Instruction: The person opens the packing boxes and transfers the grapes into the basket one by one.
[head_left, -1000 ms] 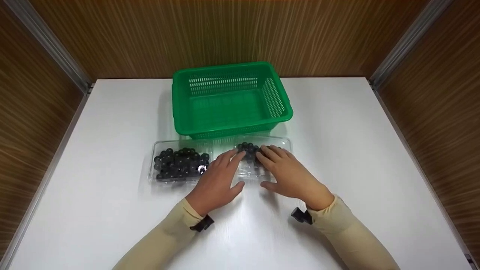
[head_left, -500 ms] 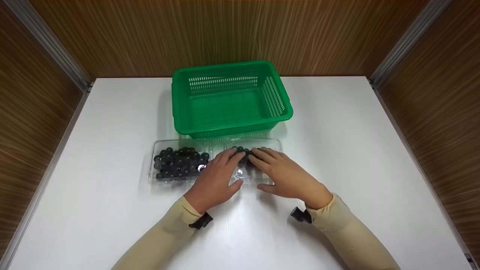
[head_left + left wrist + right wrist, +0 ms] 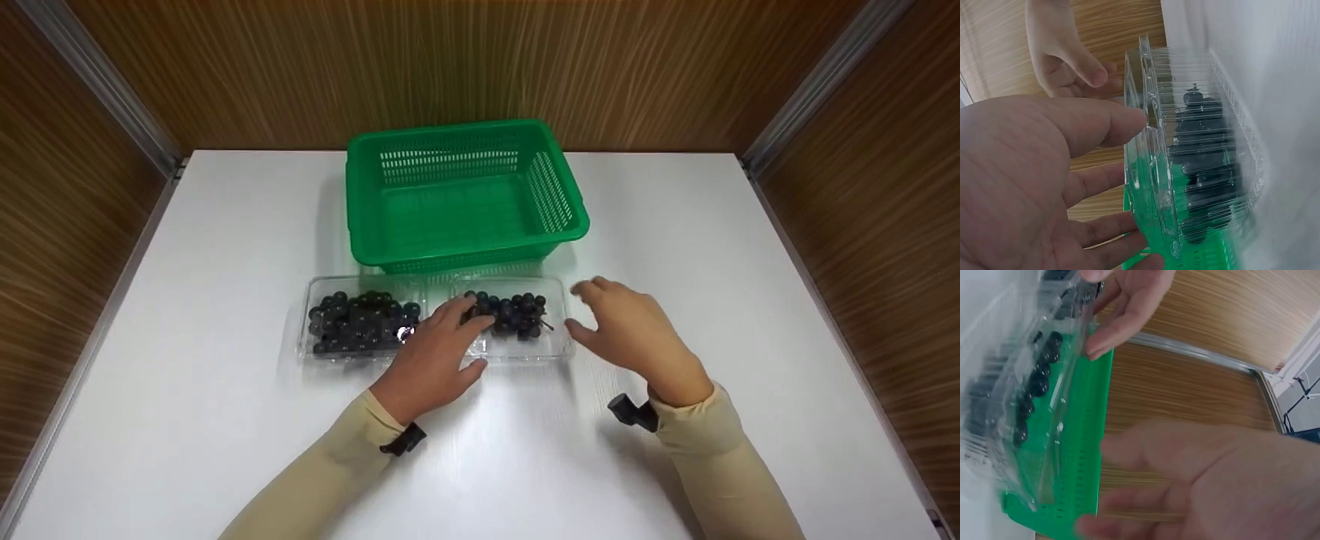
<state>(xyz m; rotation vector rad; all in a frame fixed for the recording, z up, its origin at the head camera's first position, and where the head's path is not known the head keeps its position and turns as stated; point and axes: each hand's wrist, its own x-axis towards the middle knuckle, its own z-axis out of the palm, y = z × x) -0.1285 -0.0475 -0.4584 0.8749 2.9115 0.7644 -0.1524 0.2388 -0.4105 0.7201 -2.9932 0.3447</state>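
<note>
The left hand [image 3: 427, 367] extended its fingers over one end of the right-hand clear container [image 3: 556, 346], near the green basket [image 3: 371, 257]. The right hand [image 3: 637, 330], fingers parted, held nothing beside the opposite end. Left fingers hid some dark grapes [image 3: 517, 311]; fingertip contact was indeterminable.

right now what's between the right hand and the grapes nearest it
Head view: the bare end of the clear container lies between the grapes and the right hand.

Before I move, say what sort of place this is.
Probably a work booth: wood-grain panels stand on three sides of a white tabletop, which holds a green plastic basket.
</note>
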